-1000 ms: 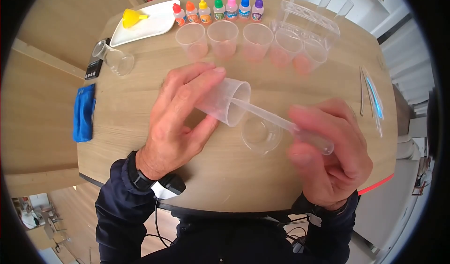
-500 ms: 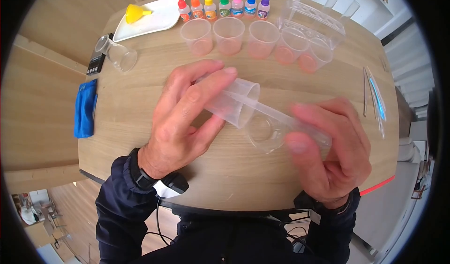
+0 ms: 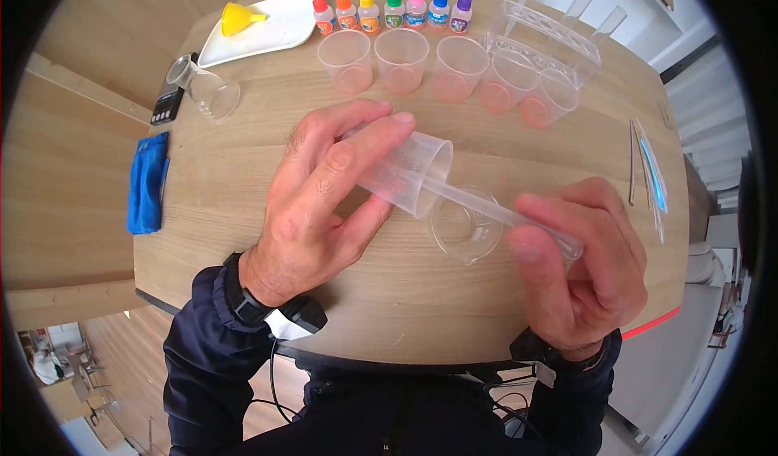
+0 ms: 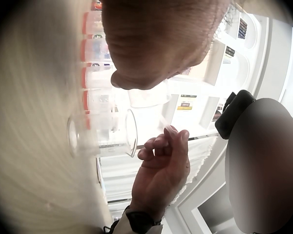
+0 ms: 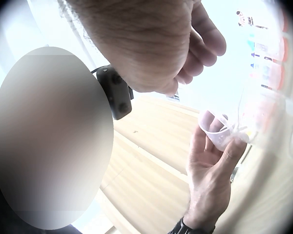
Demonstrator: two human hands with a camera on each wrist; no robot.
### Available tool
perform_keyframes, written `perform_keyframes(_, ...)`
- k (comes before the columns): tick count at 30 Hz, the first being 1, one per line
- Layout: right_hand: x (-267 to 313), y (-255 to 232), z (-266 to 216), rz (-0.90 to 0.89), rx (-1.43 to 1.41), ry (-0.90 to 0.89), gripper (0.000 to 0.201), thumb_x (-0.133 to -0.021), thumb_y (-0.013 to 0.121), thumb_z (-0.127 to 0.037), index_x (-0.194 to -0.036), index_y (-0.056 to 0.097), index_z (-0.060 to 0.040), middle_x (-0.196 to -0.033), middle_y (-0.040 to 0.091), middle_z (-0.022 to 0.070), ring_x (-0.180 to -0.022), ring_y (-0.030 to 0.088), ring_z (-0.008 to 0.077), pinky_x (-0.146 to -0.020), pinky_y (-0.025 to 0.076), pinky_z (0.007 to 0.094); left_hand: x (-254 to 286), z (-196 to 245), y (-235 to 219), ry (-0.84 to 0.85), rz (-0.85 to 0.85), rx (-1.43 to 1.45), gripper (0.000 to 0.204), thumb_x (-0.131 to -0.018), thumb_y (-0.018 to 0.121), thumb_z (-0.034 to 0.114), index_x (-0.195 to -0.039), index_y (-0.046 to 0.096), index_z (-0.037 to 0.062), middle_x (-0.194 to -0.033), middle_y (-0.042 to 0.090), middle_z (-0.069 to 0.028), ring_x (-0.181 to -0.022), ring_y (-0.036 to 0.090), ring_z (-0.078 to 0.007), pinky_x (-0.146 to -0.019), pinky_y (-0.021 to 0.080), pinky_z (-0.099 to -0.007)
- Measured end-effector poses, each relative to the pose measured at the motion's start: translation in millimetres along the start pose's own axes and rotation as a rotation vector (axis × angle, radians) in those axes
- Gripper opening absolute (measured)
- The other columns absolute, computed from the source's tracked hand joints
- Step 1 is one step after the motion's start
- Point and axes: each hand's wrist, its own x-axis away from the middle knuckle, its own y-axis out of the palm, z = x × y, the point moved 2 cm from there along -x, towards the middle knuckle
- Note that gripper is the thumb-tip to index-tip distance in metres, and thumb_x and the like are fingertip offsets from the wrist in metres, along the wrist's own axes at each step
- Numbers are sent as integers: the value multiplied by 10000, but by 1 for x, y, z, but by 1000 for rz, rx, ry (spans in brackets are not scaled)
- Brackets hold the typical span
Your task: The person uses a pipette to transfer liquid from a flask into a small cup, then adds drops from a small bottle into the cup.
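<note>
Over the middle of the table my left hand (image 3: 316, 201) holds a translucent plastic cup (image 3: 409, 168), tipped on its side with its mouth towards my right hand. A clear plastic dropper (image 3: 478, 203) is pinched at its bulb end between the thumb and fingers of my right hand (image 3: 585, 266). Its stem runs through the cup's mouth, and the tip shows faintly through the cup wall. Just below the dropper, a clear beaker (image 3: 465, 255) stands on the table. In the right wrist view the left fingers wrap the cup (image 5: 219, 138) from below.
Several plastic cups (image 3: 346, 61) with pinkish bottoms stand behind, before a row of colour-capped dropper bottles (image 3: 394, 14). A test tube rack (image 3: 551, 31) is back right. A flask (image 3: 212, 95), blue cloth (image 3: 147, 185) and white tray (image 3: 284, 31) with yellow funnel (image 3: 237, 20) lie left; thin rods (image 3: 648, 168) lie right.
The head view has shifted slightly. The cup has come a little nearer the beaker, and the dropper stem has shifted lower within the cup's mouth. Both hands keep their hold.
</note>
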Motion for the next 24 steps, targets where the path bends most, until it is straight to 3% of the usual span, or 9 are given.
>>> perform_keyframes(2, 0, 0, -1, 3, 5, 16, 227, -889, 872, -41, -1053, 785, 90, -851, 731, 162, -741, 633, 234, -631, 461, 313, 0, 0, 0, -3, -2, 5, 674, -799, 910, -56, -1428, 681, 28, -1406, 670, -232, -1247, 684, -376, -1004, 592, -439)
perform_keyframes(5, 1, 1, -1, 18, -1, 22, 212, -890, 871, -35, -1042, 788, 87, -840, 727, 156, -730, 625, 229, -621, 451, 311, -2, 1, 1, 1, 31, 9, 703, -732, 858, -124, -1401, 723, 43, -1380, 669, -194, -1158, 677, -337, -896, 602, -396)
perform_keyframes(8, 0, 0, -1, 15, -4, 14, 223, -889, 874, -40, -1049, 788, 90, -851, 733, 153, -735, 621, 234, -630, 453, 314, -2, 1, 2, 3, 31, 8, 704, -732, 860, -121, -1402, 722, 45, -1381, 668, -192, -1166, 676, -336, -911, 601, -399)
perform_keyframes(11, 2, 1, 4, 14, -16, -13, 259, -894, 879, -61, -1078, 784, 94, -880, 743, 152, -760, 621, 236, -648, 460, 315, 1, -1, 0, 2, -4, 2, 679, -802, 911, -54, -1434, 678, 29, -1413, 670, -231, -1254, 684, -371, -1008, 592, -438)
perform_keyframes(17, 2, 1, 4, -4, -24, -2, 322, -915, 872, -119, -1132, 773, 97, -929, 752, 152, -807, 620, 225, -685, 472, 313, 0, -1, 0, -3, 4, 20, 687, -799, 908, -63, -1439, 675, 26, -1418, 670, -231, -1262, 684, -375, -1013, 592, -438)
perform_keyframes(24, 1, -15, 0, 102, -16, 85, 385, -1050, 735, -310, -1080, 740, 74, -908, 709, 145, -806, 602, 212, -712, 449, 308, 1, -3, -2, -66, 7, 30, 705, -804, 899, -60, -1459, 653, 25, -1433, 658, -201, -1274, 665, -353, -1047, 559, -414)
